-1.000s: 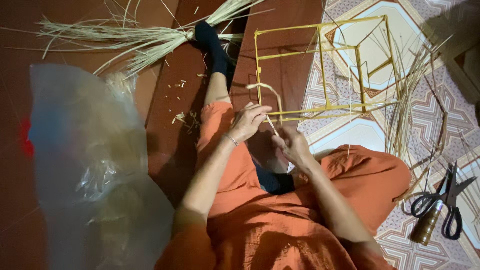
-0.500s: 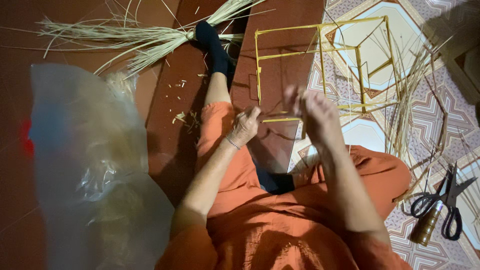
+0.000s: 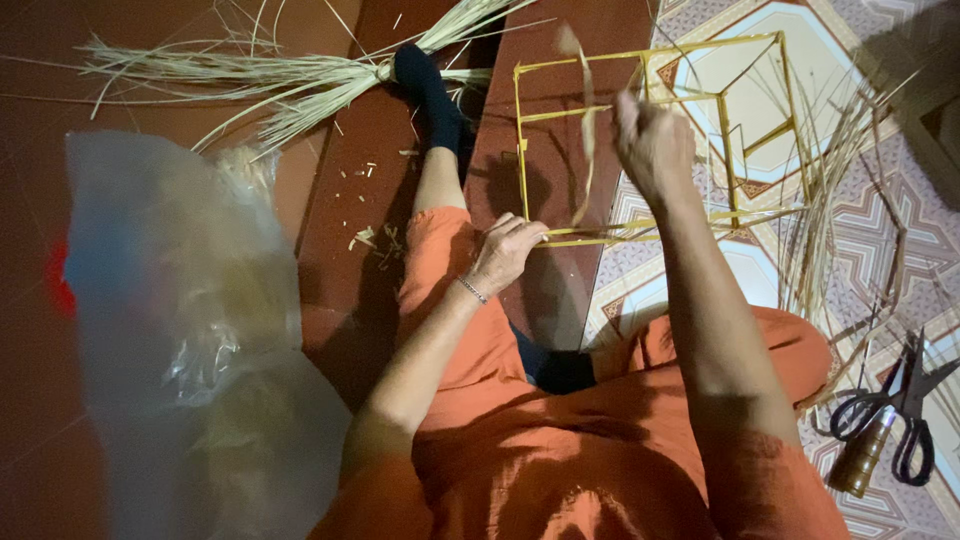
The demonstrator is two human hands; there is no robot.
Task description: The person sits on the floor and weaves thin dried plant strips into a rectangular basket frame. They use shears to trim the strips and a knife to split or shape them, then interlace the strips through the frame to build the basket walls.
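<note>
Head view, the only one. Person seated on the floor in orange clothes, one leg stretched out far with a dark sock [image 3: 425, 85] at the end. A cube-like frame of yellow sticks [image 3: 650, 140] stands on the floor just past the knees, straddling the edge between the red tiles and the patterned tiles [image 3: 880, 240]. Left hand [image 3: 505, 250] sits at the frame's near-left corner, fingers closed together, pinching the near bottom stick where it meets the upright. Right hand [image 3: 655, 145] is raised up and farther out, fist clamped on a thin pale strip [image 3: 585, 150] that runs down from it toward the left hand's corner; its top end is blurred. Bundle of pale straw [image 3: 260, 75] lies far left beside the sock. Crumpled clear plastic bag [image 3: 190, 330] near left. More loose reeds [image 3: 830, 210] lean at the right of the frame. Black-handled scissors [image 3: 905, 415] and a small brown bottle-like object [image 3: 860, 455] rest near right, well apart from both hands. Risks, as I judge them: the strip looks taut, so a hard pull could snap it or tug the light frame out of square; if the left pinch slackens, the corner binding could loosen.
</note>
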